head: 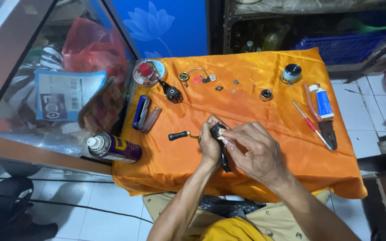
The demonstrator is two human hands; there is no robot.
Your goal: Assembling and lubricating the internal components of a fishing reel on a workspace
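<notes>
My left hand (210, 145) grips a black fishing reel body (217, 131) over the orange cloth (255, 80). A black-knobbed crank handle (178, 135) sticks out to the left of it. My right hand (252, 147) pinches at the top of the reel body with thumb and fingers; what it pinches is too small to tell. Both hands are pressed together near the table's front middle.
Small reel parts (202, 79) lie in a row at the back, with a round tin (148, 72), a spool (291, 73), a ring (266, 94), a tube (323, 101), pliers (325, 125) and a screwdriver (311, 125). A spray can (115, 147) lies at left by a glass case.
</notes>
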